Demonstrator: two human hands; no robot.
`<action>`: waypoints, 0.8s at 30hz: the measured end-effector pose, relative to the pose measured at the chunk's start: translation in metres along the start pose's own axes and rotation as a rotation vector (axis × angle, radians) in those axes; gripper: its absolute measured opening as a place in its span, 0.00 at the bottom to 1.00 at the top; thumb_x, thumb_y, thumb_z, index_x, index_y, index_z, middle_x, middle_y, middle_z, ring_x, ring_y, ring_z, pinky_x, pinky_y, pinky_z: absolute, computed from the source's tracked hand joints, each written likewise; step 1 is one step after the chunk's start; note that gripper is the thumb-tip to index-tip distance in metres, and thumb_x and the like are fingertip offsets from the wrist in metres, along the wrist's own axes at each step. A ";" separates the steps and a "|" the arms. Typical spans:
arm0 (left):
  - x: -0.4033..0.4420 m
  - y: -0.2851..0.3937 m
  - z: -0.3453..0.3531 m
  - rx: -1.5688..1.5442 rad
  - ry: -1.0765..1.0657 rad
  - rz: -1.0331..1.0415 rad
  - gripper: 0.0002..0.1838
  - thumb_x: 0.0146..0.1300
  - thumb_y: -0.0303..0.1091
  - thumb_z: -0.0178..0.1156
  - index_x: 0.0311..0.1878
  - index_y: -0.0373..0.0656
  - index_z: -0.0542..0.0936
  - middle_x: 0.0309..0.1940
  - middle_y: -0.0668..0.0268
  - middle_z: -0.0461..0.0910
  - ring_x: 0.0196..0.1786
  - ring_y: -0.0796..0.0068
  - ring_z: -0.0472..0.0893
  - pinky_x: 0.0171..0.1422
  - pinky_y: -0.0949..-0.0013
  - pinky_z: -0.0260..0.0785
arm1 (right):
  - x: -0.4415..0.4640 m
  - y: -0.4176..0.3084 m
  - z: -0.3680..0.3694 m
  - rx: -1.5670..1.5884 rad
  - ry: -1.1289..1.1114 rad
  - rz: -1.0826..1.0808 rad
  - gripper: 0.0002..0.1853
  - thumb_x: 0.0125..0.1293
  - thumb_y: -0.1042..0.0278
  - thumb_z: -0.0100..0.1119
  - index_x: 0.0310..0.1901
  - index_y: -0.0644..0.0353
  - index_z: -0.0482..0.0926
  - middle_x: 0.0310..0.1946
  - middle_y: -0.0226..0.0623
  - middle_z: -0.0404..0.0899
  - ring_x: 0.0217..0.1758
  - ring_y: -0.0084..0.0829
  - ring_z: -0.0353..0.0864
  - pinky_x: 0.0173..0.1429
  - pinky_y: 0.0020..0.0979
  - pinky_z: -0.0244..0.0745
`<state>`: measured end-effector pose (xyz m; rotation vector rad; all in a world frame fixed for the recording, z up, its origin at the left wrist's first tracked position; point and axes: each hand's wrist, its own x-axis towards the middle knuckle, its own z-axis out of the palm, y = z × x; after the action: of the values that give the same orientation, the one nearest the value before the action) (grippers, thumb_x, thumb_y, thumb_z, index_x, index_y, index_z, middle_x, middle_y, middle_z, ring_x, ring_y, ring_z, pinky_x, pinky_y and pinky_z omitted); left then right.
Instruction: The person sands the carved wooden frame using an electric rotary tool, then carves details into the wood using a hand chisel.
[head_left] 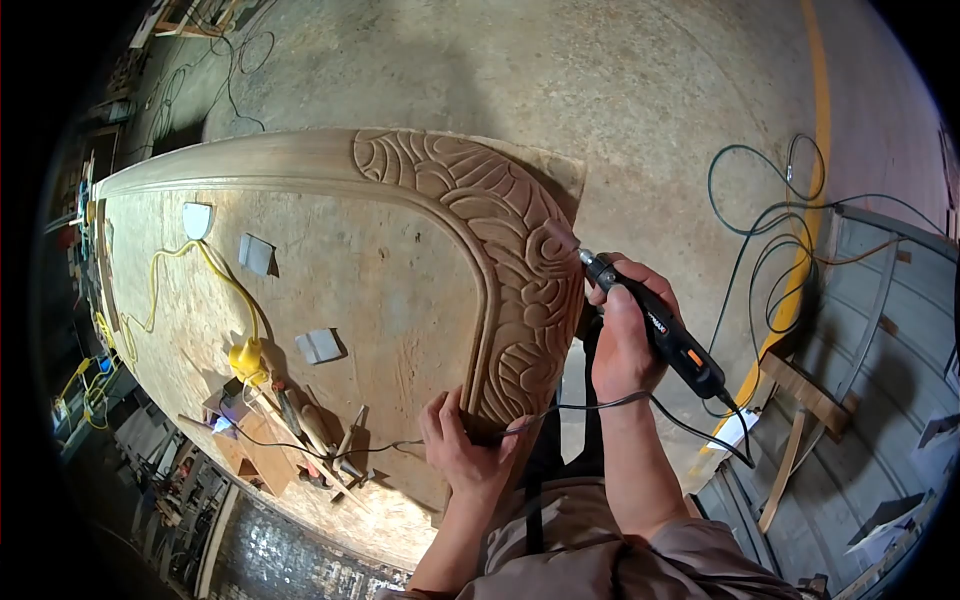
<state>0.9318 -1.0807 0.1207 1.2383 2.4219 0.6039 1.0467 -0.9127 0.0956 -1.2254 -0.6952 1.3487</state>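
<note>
Both of my hands are busy: the right hand (630, 335) is wrapped round a slim black rotary tool with an orange mark (683, 345), thumb along its body, while the left hand (468, 452) lies bent over the lower end of the curved brown wooden rail with carved scrolls (520, 235); I cannot tell whether it grips the wood or only rests there. That rail lies just in front of me, along the edge of a broad pale wooden board (390, 290). The reddish-brown cylindrical tip (562, 236) is at the spiral scroll, so I judge this to be smoothing. I would keep the touch light, follow each groove's curve, and avoid dwelling, which could flatten crisp ridges. The thin black cord (600, 404) crosses by my left hand; best kept slack and clear of the spinning tip.
</note>
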 end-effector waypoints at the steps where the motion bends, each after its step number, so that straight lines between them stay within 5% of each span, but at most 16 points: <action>1: 0.000 0.001 0.000 -0.005 0.000 -0.005 0.43 0.50 0.63 0.75 0.60 0.38 0.76 0.49 0.50 0.77 0.50 0.45 0.78 0.51 0.52 0.74 | -0.001 0.001 0.000 0.014 0.017 0.015 0.15 0.64 0.69 0.68 0.51 0.64 0.81 0.46 0.39 0.85 0.41 0.24 0.81 0.51 0.27 0.76; 24: -0.003 -0.004 0.001 0.000 -0.033 0.017 0.45 0.51 0.61 0.75 0.60 0.33 0.74 0.52 0.46 0.74 0.52 0.44 0.77 0.53 0.52 0.72 | -0.007 0.005 0.000 0.001 0.016 -0.078 0.17 0.64 0.68 0.69 0.52 0.65 0.81 0.46 0.38 0.82 0.44 0.29 0.82 0.54 0.32 0.76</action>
<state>0.9309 -1.0850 0.1183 1.2604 2.3869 0.5834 1.0436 -0.9202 0.0929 -1.1952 -0.7240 1.2738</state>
